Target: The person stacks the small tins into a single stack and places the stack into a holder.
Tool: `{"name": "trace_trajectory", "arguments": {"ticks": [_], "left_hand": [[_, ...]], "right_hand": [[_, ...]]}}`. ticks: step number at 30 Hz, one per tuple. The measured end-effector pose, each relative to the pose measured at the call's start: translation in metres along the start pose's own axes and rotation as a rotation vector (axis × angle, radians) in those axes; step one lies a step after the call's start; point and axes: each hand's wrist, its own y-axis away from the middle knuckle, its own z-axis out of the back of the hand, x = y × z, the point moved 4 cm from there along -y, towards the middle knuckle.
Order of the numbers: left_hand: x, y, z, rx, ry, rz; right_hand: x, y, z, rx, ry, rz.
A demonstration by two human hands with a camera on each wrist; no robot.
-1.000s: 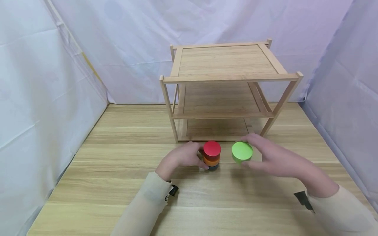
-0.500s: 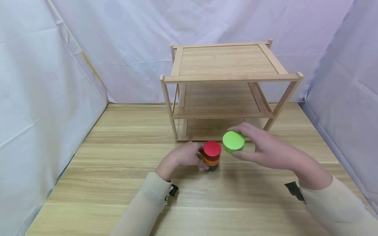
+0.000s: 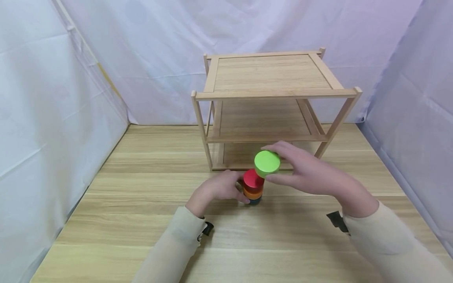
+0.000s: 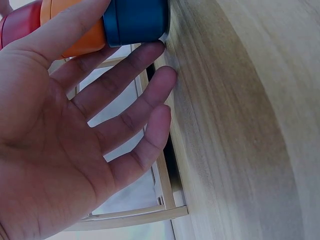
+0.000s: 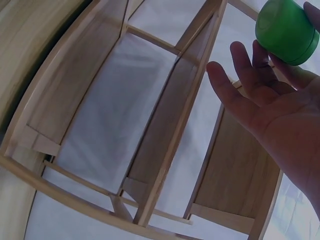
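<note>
A stack of small round tins stands upright on the table: a red tin (image 3: pixel 253 180) on top, an orange tin (image 3: pixel 253 195) in the middle, a dark blue tin (image 4: pixel 140 21) at the bottom. My left hand (image 3: pixel 222 186) holds the stack from its left side, thumb in front and index finger behind; its other fingers spread apart in the left wrist view. Between thumb and fingers, my right hand (image 3: pixel 306 169) grips a green tin (image 3: pixel 267 164) in the air. In the head view that tin overlaps the red tin's upper right edge; whether they touch I cannot tell.
Right behind the tins stands a wooden rack (image 3: pixel 272 94) with three shelves, its front edge close to both hands. The wooden table (image 3: pixel 141 188) extends to both sides and toward me. White cloth (image 3: pixel 159 59) hangs behind and at the sides.
My right hand has carried the green tin left and farther back, from right of the stack to just over the red tin's right edge. The left hand and stack have stayed put.
</note>
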Motion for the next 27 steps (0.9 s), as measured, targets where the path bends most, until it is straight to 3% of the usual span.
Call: {"name": "trace_trajectory", "arguments": {"ticks": [27], "left_hand": [[-0.002,0.0,0.001,0.003,0.002,-0.017]], "right_hand": [[-0.005,-0.013,-0.03,0.009,-0.07,-0.002]]}}
